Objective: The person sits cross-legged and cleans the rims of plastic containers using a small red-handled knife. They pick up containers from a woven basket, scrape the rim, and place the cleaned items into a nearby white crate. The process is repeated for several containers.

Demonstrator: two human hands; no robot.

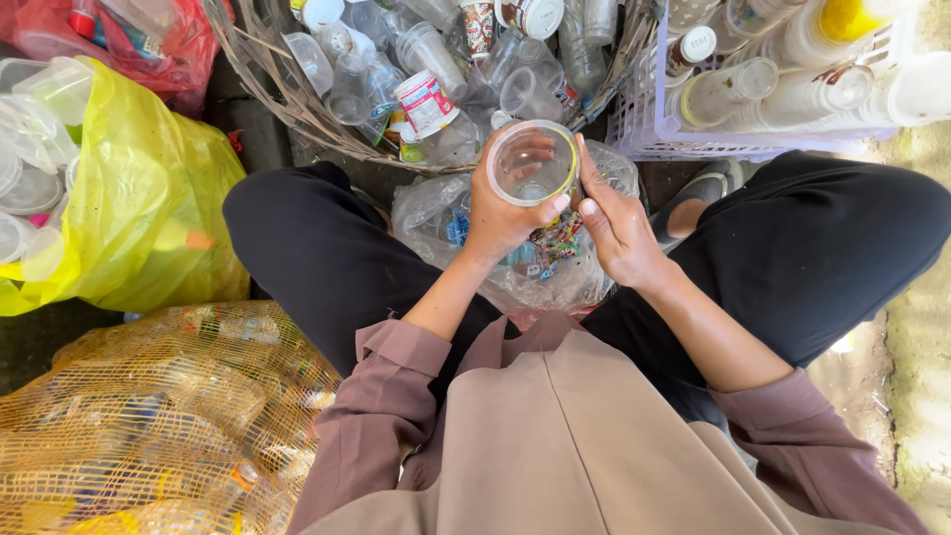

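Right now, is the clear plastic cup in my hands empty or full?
Empty: the clear plastic cup faces the camera mouth-first, and the left hand shows through its bare bottom.
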